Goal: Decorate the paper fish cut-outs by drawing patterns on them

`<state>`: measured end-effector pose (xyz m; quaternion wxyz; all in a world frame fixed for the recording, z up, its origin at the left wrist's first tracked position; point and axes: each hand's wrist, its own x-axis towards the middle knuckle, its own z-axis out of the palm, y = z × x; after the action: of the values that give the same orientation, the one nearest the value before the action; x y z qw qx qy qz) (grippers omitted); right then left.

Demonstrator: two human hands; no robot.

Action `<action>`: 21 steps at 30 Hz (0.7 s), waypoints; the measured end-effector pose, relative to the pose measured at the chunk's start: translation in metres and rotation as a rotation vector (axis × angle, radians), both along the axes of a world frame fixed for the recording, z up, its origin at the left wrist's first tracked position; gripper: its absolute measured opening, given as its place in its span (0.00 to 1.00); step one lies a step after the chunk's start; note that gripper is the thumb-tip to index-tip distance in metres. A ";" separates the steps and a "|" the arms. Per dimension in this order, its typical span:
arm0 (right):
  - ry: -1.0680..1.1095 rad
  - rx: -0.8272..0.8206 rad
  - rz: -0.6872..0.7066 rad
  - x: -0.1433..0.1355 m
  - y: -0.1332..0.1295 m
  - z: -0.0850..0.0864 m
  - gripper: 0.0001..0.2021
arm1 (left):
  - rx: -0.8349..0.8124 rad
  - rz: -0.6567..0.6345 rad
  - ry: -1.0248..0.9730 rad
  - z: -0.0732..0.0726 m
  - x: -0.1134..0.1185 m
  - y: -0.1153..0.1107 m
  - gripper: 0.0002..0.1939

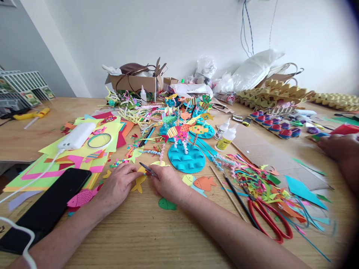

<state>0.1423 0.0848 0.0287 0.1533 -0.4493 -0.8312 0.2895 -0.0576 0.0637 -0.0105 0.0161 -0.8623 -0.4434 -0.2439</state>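
My right hand (169, 183) is closed around a dark pen (148, 169), its upper end pointing to the upper left. My left hand (119, 186) pins a yellow paper fish (138, 184) to the table with its fingertips, partly covering it. The pen's tip is hidden, so I cannot tell whether it touches the paper. Near my right wrist lie a green paper fish (167, 204), an orange one (205, 183) and a pale yellow one (187, 180). A pink scaled fish (81, 198) is beside my left forearm.
Red-handled scissors (270, 220), a wooden stick (227, 192) and paper scraps lie right. Glue bottles (226, 139) stand behind a blue scalloped base (186, 158). A black phone (47, 209) and white power bank (77, 135) are left. Another person's hand (338, 147) is at far right.
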 end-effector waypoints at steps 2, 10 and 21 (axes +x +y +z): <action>-0.013 0.011 0.004 0.000 0.000 -0.001 0.12 | 0.007 0.006 -0.011 -0.002 0.000 0.000 0.21; -0.035 0.022 0.015 0.000 0.001 -0.001 0.11 | 0.015 0.020 -0.016 -0.005 0.000 0.001 0.20; -0.002 0.002 -0.010 -0.001 0.001 -0.001 0.12 | 0.036 0.037 -0.003 0.009 -0.009 0.004 0.22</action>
<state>0.1414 0.0861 0.0274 0.1545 -0.4535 -0.8294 0.2874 -0.0665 0.0675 -0.0013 0.0355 -0.8532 -0.4551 -0.2525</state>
